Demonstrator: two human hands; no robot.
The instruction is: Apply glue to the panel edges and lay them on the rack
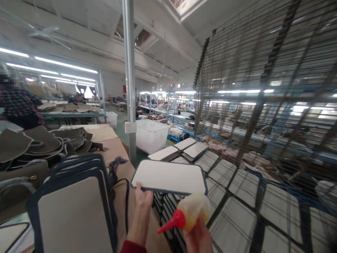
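My left hand (143, 198) grips the near left edge of a flat panel (168, 175), with its thumb on top. The panel is off-white with a dark navy border and rounded corners, held up nearly level. In my right hand (197, 235) is a glue bottle (195, 209), soft and translucent with yellowish contents. Its red nozzle (172, 223) points left and slightly down, just below the panel. To the left stands a stack of similar dark-edged panels (73, 211) on the brown-covered table (119, 144).
Wire racks (234, 189) on the right hold several light panels; more mesh racks (237, 70) tilt up above them. Ahead are a metal post (129, 70) with a socket and a white bin (150, 135). Olive-brown pieces (39, 140) lie at left. A person (18, 102) stands far left.
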